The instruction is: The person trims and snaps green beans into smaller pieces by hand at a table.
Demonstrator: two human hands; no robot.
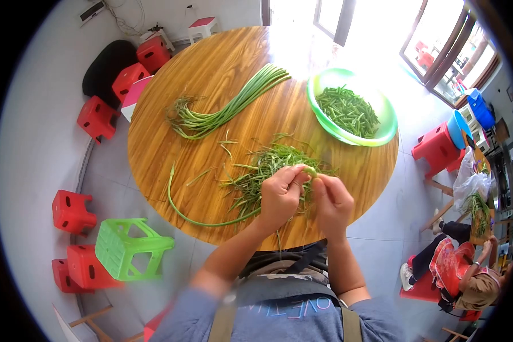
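My left hand is closed around a long green stalk, which curves out to the left across the wooden table. Close beside it, my right hand is closed too, its fingertips pinching the stalk's end between the two hands. Beneath both hands lies a loose pile of green trimmings. A bundle of long stalks rests further back on the left. At the back right, a green-rimmed bowl holds short cut pieces.
Red stools and a green stool stand at the left. At the lower right sits another person near greens and a plastic bag. A blue basin is on red stools at the right.
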